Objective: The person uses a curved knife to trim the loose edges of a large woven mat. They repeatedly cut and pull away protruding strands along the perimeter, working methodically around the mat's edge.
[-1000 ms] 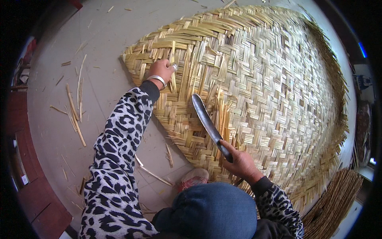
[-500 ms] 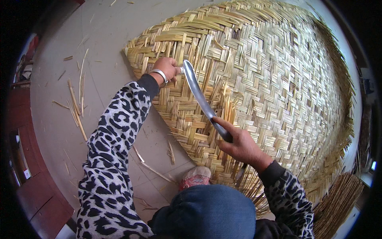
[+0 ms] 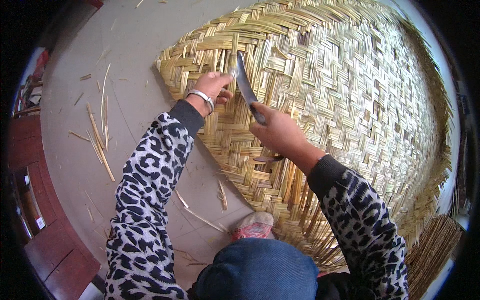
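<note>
A large mat (image 3: 340, 110) woven of pale straw-coloured strips covers the floor ahead and to the right. My right hand (image 3: 280, 129) is wrapped round a long, curved metal tool (image 3: 246, 87), its blade-like length pointing away from me over the mat. A dark end of the tool shows below the fist. Beside the tool's far part, my left hand (image 3: 215, 86), with a silver bracelet at the wrist, pinches a pale flat strip (image 3: 234, 52) between thumb and fingers. That strip runs up over the weave; whether it touches the tool I cannot tell.
Loose strips (image 3: 101, 155) and scraps lie on the tiled floor (image 3: 135, 70) at the left. A bundle of thin brown stalks (image 3: 434, 255) rests at the lower right. Dark red wooden furniture (image 3: 55, 240) stands along the left edge. My shoe (image 3: 255, 225) is by the mat's near edge.
My right hand has moved up and left with the curved tool, whose far end now lies farther up the mat. My left hand has shifted slightly right.
</note>
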`<state>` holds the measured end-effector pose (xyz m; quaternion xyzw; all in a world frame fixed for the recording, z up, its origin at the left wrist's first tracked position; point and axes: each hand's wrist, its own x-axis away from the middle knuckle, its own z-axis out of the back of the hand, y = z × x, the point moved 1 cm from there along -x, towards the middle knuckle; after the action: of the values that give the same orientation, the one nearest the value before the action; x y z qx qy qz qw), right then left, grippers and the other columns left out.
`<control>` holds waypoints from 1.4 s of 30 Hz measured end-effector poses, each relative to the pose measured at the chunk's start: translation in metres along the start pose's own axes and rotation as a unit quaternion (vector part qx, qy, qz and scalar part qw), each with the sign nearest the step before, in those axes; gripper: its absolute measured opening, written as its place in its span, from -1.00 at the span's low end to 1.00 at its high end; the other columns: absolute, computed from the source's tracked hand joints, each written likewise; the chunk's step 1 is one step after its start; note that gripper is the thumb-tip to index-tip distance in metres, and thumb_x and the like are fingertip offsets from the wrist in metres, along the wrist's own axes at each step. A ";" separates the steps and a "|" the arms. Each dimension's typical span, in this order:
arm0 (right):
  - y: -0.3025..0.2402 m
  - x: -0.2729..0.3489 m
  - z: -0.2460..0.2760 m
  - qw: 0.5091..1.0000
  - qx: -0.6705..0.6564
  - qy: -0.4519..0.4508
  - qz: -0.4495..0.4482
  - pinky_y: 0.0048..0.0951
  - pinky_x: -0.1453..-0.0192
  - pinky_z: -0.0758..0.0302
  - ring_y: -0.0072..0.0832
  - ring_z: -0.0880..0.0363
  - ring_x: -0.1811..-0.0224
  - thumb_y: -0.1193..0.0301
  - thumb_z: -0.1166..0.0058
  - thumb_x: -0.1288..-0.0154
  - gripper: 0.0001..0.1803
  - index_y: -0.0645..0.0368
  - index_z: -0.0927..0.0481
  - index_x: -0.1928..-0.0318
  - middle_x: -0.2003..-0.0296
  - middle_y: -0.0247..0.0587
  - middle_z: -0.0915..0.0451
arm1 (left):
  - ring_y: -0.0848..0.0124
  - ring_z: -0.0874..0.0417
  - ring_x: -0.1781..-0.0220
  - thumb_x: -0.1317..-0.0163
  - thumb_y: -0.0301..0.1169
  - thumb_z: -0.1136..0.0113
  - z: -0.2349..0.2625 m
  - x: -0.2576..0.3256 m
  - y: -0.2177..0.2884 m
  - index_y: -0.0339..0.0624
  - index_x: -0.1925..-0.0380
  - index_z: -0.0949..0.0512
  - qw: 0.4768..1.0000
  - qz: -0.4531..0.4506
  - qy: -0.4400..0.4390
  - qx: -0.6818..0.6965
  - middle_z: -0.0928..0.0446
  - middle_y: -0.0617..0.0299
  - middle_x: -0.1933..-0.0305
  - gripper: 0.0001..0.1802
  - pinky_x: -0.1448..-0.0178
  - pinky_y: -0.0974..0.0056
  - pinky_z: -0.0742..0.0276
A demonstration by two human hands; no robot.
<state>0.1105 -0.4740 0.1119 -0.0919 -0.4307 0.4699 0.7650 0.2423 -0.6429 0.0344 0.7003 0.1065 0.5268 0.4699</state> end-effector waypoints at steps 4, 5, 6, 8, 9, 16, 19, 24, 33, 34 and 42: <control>-0.007 -0.014 -0.003 0.999 0.031 0.011 -0.021 -0.08 -0.06 -0.59 -0.04 -0.69 0.03 0.15 -0.10 -0.28 -0.34 0.01 -0.38 -0.38 0.11 0.08 -0.70 | 0.61 -0.54 0.65 -0.36 -0.24 -0.25 -0.010 0.012 0.004 -0.13 0.22 -0.55 0.998 -0.017 0.052 0.028 -0.52 0.40 0.51 -0.79 0.63 0.50 -0.42; -0.008 -0.015 -0.004 0.999 0.034 0.016 -0.021 -0.10 -0.03 -0.60 -0.04 -0.70 0.08 0.15 -0.11 -0.28 -0.31 0.00 -0.35 -0.40 0.15 0.09 -0.70 | 0.61 -0.52 0.67 -0.36 -0.24 -0.25 -0.010 0.015 0.004 -0.13 0.22 -0.55 0.998 -0.025 0.062 0.017 -0.52 0.40 0.52 -0.79 0.64 0.50 -0.41; -0.008 -0.016 -0.004 0.999 0.037 0.021 -0.021 -0.11 0.00 -0.60 -0.05 -0.71 0.13 0.16 -0.11 -0.28 -0.29 0.00 -0.33 -0.43 0.19 0.10 -0.70 | 0.62 -0.49 0.71 -0.33 -0.24 -0.27 -0.008 0.018 0.005 -0.14 0.27 -0.55 0.998 -0.031 0.037 0.028 -0.50 0.39 0.56 -0.78 0.65 0.50 -0.37; -0.006 -0.016 -0.005 0.999 0.042 0.030 -0.014 -0.13 0.03 -0.61 -0.05 -0.73 0.19 0.17 -0.11 -0.27 -0.27 -0.01 -0.31 -0.45 0.23 0.10 -0.71 | 0.60 -0.48 0.71 -0.27 -0.25 -0.31 -0.005 0.017 0.006 -0.15 0.35 -0.56 0.999 -0.010 0.034 0.021 -0.49 0.38 0.59 -0.78 0.65 0.45 -0.35; -0.005 -0.016 -0.005 0.998 0.044 0.034 -0.007 -0.13 0.03 -0.61 -0.06 -0.73 0.19 0.16 -0.11 -0.27 -0.27 -0.02 -0.31 -0.45 0.23 0.10 -0.71 | 0.59 -0.48 0.71 -0.24 -0.26 -0.32 -0.003 0.016 0.005 -0.15 0.39 -0.56 0.999 -0.001 0.036 0.017 -0.49 0.37 0.60 -0.78 0.65 0.43 -0.33; 0.000 -0.013 -0.001 0.997 0.070 0.031 -0.012 -0.13 0.05 -0.62 -0.06 -0.73 0.23 0.20 -0.11 -0.26 -0.27 -0.03 -0.31 -0.45 0.24 0.11 -0.71 | 0.37 -0.68 0.62 -0.25 -0.23 -0.31 -0.013 -0.018 0.007 -0.36 0.33 -0.63 0.984 -0.055 0.062 -0.159 -0.61 0.19 0.56 -0.67 0.57 0.25 -0.50; 0.007 0.007 0.000 0.997 0.074 0.012 0.006 -0.11 0.10 -0.63 -0.05 -0.72 0.26 0.22 -0.10 -0.27 -0.27 -0.04 -0.29 -0.46 0.30 0.12 -0.70 | 0.20 -0.74 0.44 -0.24 -0.12 -0.33 -0.013 -0.010 0.001 -0.21 0.32 -0.66 0.899 -0.154 0.094 -0.399 -0.66 0.06 0.51 -0.66 0.30 0.19 -0.63; 0.033 0.085 -0.014 0.996 0.051 -0.063 -0.028 0.01 0.20 -0.63 0.04 -0.71 0.33 0.20 -0.08 -0.25 -0.29 -0.05 -0.25 -0.42 0.38 0.13 -0.68 | -0.05 -0.67 0.25 -0.30 -0.18 -0.26 -0.016 0.008 -0.020 -0.15 0.28 -0.50 0.799 -0.315 0.200 -0.472 -0.64 -0.04 0.30 -0.72 0.20 -0.05 -0.56; 0.064 0.171 -0.012 0.938 -0.317 -0.100 -0.104 -0.41 0.12 -0.58 -0.54 -0.63 0.27 0.41 -0.16 -0.32 -0.24 -0.04 -0.24 -0.51 0.25 -0.22 -0.64 | 0.27 -0.73 0.34 -0.37 -0.30 -0.19 -0.004 -0.002 -0.003 -0.16 -0.21 -0.48 0.922 -0.239 0.066 -0.298 -0.68 0.09 0.14 -0.56 0.25 0.26 -0.67; 0.060 0.170 -0.011 0.905 -0.411 -0.069 -0.090 -0.52 0.08 -0.50 -0.67 -0.48 0.22 0.50 -0.14 -0.30 -0.23 0.00 -0.23 -0.52 0.11 -0.37 -0.57 | 0.41 -0.71 0.39 -0.39 -0.29 -0.18 -0.005 -0.003 0.000 -0.22 -0.25 -0.45 0.947 -0.202 0.026 -0.249 -0.67 0.16 0.25 -0.53 0.34 0.36 -0.63; 0.036 0.153 0.021 0.883 -0.453 -0.099 -0.074 -0.60 0.11 -0.43 -0.71 -0.40 0.27 0.52 -0.11 -0.28 -0.21 0.09 -0.20 -0.52 0.05 -0.40 -0.53 | 0.56 -0.66 0.58 -0.38 -0.27 -0.24 -0.012 -0.001 0.005 -0.23 0.05 -0.57 0.973 0.017 -0.174 -0.153 -0.61 0.32 0.49 -0.71 0.52 0.45 -0.55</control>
<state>0.1003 -0.3380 0.1930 -0.3493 -0.6759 0.1717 0.6258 0.2298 -0.6394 0.0377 0.7027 -0.0709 0.4145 0.5739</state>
